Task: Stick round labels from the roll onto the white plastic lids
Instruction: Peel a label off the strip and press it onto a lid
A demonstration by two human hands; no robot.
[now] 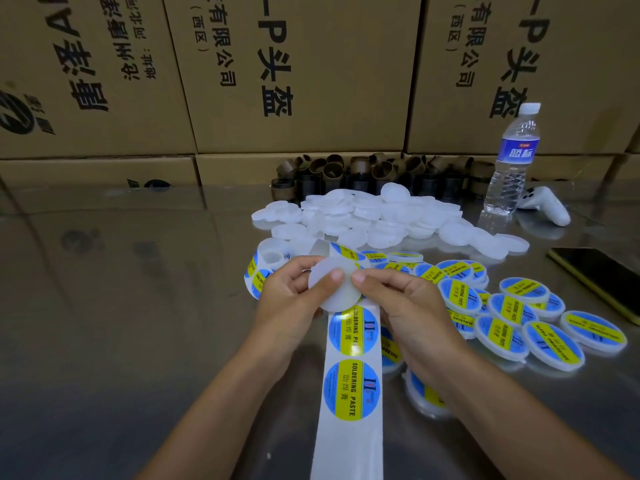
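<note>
One white lid [337, 299] is being held above the label strip [351, 379].
The left hand [287, 292] and the right hand [401, 299] are pinching its edge, thumbs pressing on top; the roll [258, 271] is lying just behind on the counter [138, 306], labelled lids [519, 317] are lying to the right.

The left hand [287, 292] and the right hand [405, 299] are bare — both forearms also — with short, plain fingernails.
</note>
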